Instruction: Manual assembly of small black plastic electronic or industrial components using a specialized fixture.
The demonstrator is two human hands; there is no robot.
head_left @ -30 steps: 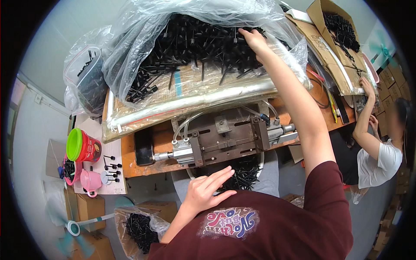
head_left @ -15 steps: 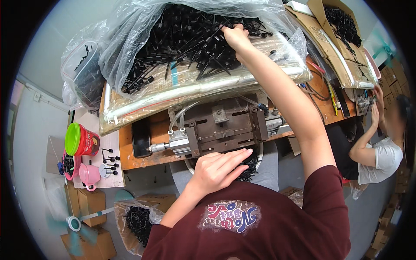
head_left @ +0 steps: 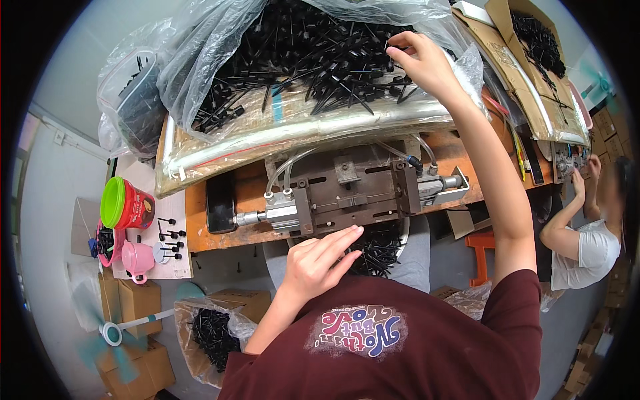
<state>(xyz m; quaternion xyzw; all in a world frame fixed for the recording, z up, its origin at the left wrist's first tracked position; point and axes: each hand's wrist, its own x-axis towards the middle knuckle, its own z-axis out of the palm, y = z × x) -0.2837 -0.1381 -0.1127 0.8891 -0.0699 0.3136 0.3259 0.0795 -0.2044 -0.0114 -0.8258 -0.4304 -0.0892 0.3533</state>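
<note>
My left hand (head_left: 317, 265) hovers palm down at the near edge of the clamping fixture (head_left: 350, 193), its fingers stretched out and holding nothing. The fixture is a dark metal block with silver air cylinders at both ends. Over the right part of a big heap of black plastic rods with thick ends (head_left: 333, 57), my right hand (head_left: 427, 63) is closed in a pinch. Between its thumb and fingertips a black rod seems to be held, mostly lost against the heap. Below my left hand, more black rods (head_left: 377, 257) lie in a container between my legs.
Clear plastic sheeting (head_left: 200, 67) wraps the heap. At left are a green-rimmed bucket (head_left: 127, 205), a pink cup (head_left: 137, 261) and loose black rods. A dark phone (head_left: 221, 203) lies left of the fixture. A fan (head_left: 113, 333) stands lower left; a co-worker (head_left: 587, 247) sits at right.
My right hand has drawn back to the right from the heap, with a rod seemingly in its pinch. My left hand has shifted slightly left. The view has moved a little.
</note>
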